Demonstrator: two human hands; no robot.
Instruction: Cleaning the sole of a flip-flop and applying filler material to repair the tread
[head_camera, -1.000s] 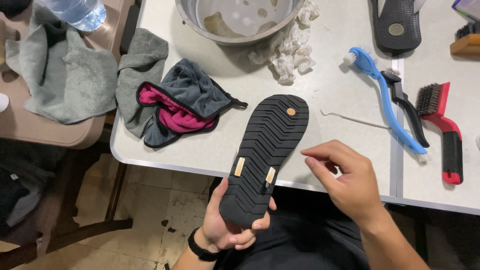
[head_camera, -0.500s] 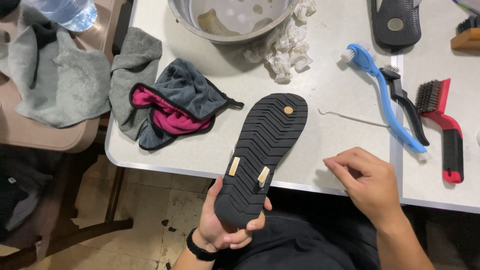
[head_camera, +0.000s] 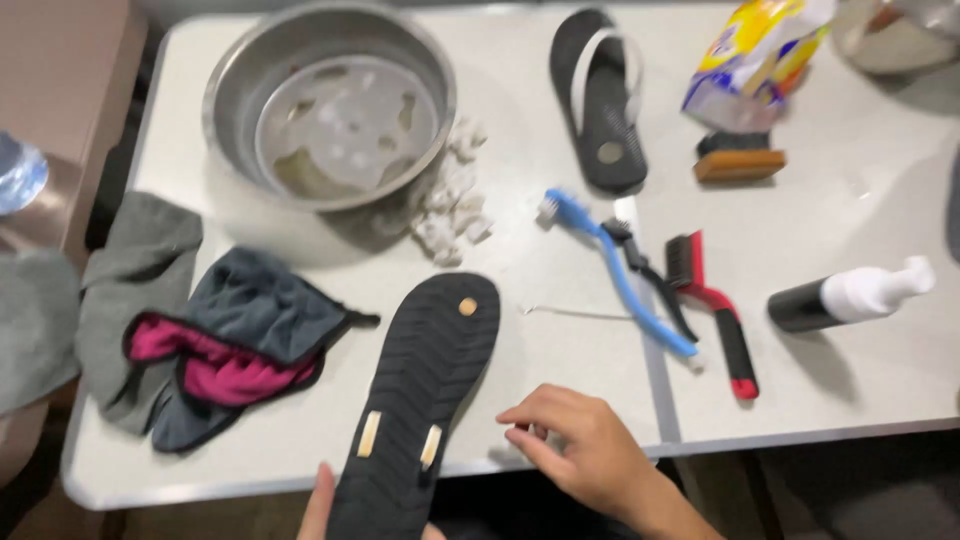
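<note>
1. At the near edge of the bench (head_camera: 560, 250), a black flip-flop (head_camera: 425, 390) lies sole-up, its toe end pointing up the bench and its heel end hanging off the edge toward the person.
2. The left hand (head_camera: 325, 510) holds the heel end from beneath; only a thumb and a bit of palm show, so how tightly its fingers close I cannot tell.
3. The right hand (head_camera: 585, 455) rests just beside the flip-flop on the bench edge, fingers (head_camera: 525, 420) loosely curled and holding nothing that can be seen.
4. The sole looks like ribbed foam rubber: likely light, bendy along its length, and grippy when dry, though slick if wet. It is not fragile.
5. A good hold is probably across the narrow waist or the heel, thumb on the treads, since the toe end would flop.
6. Nearby lie a grey and pink cloth (head_camera: 235, 355), a metal bowl (head_camera: 330, 100), a blue brush (head_camera: 615, 265), a red brush (head_camera: 715, 310) and a second flip-flop (head_camera: 600, 100).
</note>
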